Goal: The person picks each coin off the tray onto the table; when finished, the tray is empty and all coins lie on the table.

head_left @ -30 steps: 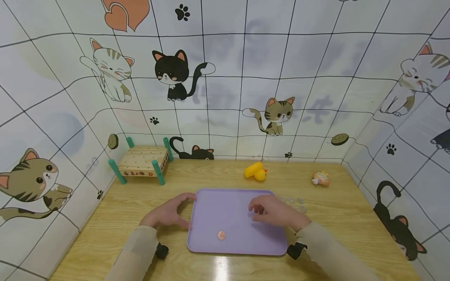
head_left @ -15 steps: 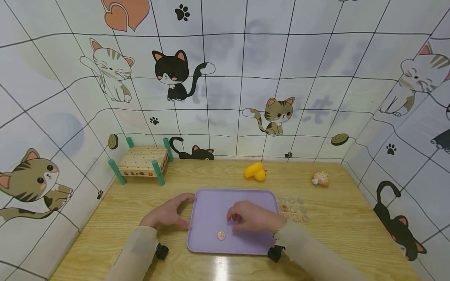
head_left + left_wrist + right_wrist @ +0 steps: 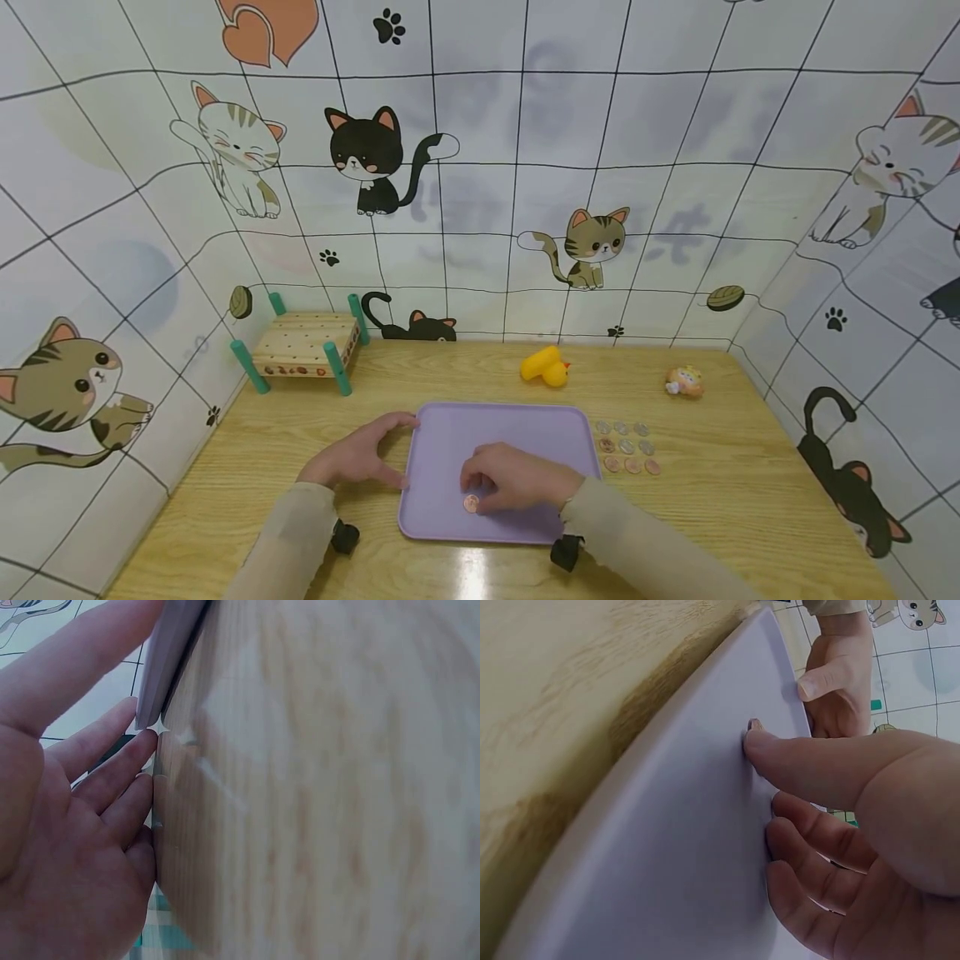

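Note:
In the head view a copper-coloured coin (image 3: pixel 471 503) lies on the lilac tray (image 3: pixel 510 425), toward its front left. My right hand (image 3: pixel 517 477) is over the tray, fingers bent and thumb tip touching the coin's edge. In the right wrist view the thumb (image 3: pixel 810 765) meets the coin (image 3: pixel 754 725), while the other fingertips rest on or just above the tray, apart from the coin. At the tray's left edge, my left hand (image 3: pixel 360 450) is spread, with thumb and index fingertip against the rim. The left wrist view shows its fingers (image 3: pixel 112 776) extended beside the tray.
Several coins (image 3: pixel 626 447), silver and copper-coloured, lie in rows right of the tray. Behind are a yellow rubber duck (image 3: pixel 546 367) and a small orange figurine (image 3: pixel 684 382). A little wooden stand with green legs (image 3: pixel 306 343) occupies the back left, by the cat-print wall.
My right hand has travelled left and toward me, from the tray's right side to the coin, uncovering the coin rows. The left hand and the coin on the tray have stayed put.

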The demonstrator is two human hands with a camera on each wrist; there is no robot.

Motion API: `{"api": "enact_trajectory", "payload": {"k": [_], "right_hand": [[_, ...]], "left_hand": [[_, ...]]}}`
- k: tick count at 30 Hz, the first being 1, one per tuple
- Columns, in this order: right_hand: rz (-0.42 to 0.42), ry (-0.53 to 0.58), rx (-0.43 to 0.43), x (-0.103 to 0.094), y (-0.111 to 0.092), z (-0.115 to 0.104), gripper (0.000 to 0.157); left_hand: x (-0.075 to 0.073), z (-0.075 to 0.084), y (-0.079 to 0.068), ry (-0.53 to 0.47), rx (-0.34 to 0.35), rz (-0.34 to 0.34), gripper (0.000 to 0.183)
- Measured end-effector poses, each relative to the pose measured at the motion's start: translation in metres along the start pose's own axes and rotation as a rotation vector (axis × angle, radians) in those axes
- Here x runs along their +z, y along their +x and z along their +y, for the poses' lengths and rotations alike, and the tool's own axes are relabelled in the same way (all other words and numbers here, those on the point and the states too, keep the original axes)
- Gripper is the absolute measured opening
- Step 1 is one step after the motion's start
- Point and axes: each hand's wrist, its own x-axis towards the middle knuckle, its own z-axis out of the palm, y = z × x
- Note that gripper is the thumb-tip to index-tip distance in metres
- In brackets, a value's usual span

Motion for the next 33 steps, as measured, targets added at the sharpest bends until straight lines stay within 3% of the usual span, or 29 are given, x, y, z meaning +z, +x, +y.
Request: {"api": "enact_trajectory", "payload": {"k": [25, 33], "right_hand": [[-0.024, -0.021, 0.012, 0.0, 0.011, -0.011, 0.011], [-0.055, -0.003, 0.05, -0.001, 0.012, -0.014, 0.018]], "left_hand": [[0.0, 0.002, 0.0, -0.014, -0.001, -0.004, 0.093], [0.0, 0.001, -0.001, -0.011, -0.003, -0.004, 0.093]]}}
